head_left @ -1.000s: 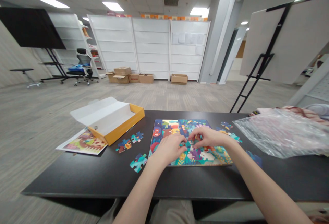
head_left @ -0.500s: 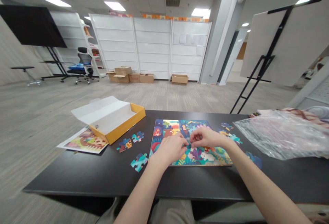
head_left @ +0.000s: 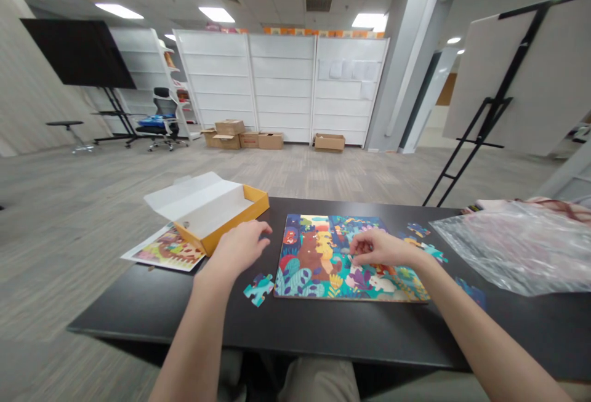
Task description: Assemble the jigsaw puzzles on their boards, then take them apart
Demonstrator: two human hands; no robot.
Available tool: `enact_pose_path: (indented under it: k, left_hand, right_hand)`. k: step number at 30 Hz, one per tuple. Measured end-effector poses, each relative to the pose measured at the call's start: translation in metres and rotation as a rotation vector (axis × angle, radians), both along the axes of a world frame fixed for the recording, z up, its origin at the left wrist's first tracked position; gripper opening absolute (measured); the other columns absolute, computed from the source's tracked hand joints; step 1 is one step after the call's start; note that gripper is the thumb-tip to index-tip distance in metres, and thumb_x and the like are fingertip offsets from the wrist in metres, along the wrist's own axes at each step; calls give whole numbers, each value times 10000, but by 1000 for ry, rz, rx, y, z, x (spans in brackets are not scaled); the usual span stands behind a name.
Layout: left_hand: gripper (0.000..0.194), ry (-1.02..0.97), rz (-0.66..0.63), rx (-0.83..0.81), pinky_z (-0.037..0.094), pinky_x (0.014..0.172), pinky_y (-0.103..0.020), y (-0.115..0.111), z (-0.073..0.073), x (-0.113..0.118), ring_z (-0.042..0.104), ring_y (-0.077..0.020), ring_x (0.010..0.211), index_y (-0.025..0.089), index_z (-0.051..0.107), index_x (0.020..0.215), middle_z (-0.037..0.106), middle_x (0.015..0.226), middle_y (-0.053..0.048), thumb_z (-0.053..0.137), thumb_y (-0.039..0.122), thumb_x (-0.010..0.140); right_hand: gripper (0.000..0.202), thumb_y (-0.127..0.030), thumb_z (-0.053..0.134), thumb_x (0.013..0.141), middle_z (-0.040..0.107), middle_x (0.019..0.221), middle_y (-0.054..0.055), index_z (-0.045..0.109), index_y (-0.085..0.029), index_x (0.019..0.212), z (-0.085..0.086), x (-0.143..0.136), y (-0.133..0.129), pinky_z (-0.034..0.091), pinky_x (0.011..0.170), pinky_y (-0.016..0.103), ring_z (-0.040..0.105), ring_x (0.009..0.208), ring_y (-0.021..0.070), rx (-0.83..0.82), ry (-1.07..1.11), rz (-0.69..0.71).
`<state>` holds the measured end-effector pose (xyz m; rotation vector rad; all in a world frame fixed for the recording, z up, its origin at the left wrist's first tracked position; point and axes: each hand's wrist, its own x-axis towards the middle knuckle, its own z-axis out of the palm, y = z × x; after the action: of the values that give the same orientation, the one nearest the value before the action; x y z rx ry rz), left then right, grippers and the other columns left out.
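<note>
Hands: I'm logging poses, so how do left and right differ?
The left hand sits off the puzzle, over the table beside the box; the right hand rests on the puzzle. The left looks loosely curled; the right's fingers pinch together at the puzzle's surface. Both are bare.

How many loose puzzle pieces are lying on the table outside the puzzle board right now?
At least 4: one left of the puzzle board at, two past its right edge, one bluish by the right forearm. The left hand may hide others.

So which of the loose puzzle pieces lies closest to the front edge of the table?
The teal loose piece, alone just left of the puzzle board's near corner. The other loose pieces sit farther back, right of the board.
</note>
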<state>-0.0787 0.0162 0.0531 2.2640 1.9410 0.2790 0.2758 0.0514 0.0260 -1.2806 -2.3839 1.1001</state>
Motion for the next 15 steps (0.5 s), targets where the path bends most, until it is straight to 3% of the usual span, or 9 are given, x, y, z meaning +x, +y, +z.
enact_pose_path:
  k: [3, 7, 12, 15]
  left_hand:
    - [292, 42, 92, -44, 475, 968, -368, 3, -14, -28, 651, -272, 1131, 243, 694, 1136, 713, 1200, -86, 497, 217, 922]
    - [341, 26, 121, -52, 469, 978, -357, 6, -30, -39, 634, -268, 1163, 251, 645, 1223, 683, 1276, -87, 559, 284, 895]
    - [328, -75, -29, -164, 498, 805, -289, -5, -18, -39, 688, -232, 952, 248, 698, 1125, 736, 1063, -49, 623, 357, 825]
    - [494, -98, -140, -313, 491, 743, -264, -20, -10, -33, 679, -235, 934, 281, 717, 1079, 725, 1047, -15, 814, 359, 601]
  right_hand:
    - [387, -549, 711, 792, 625, 656, 7, 701, -164, 823, 0, 0, 1, 423, 577, 250, 559, 618, 148, 70, 11, -19]
    - [421, -581, 652, 837, 612, 648, 8, 704, -167, 785, 2, -3, 0, 397, 559, 248, 523, 606, 138, 141, -2, -38]
    - [438, -588, 624, 853, 593, 633, 3, 701, -164, 774, 2, -4, 0, 368, 540, 247, 493, 589, 132, 183, -11, -91]
    - [441, -589, 614, 858, 602, 640, 4, 700, -164, 777, 0, -2, 2, 366, 541, 247, 493, 589, 131, 196, -13, -85]
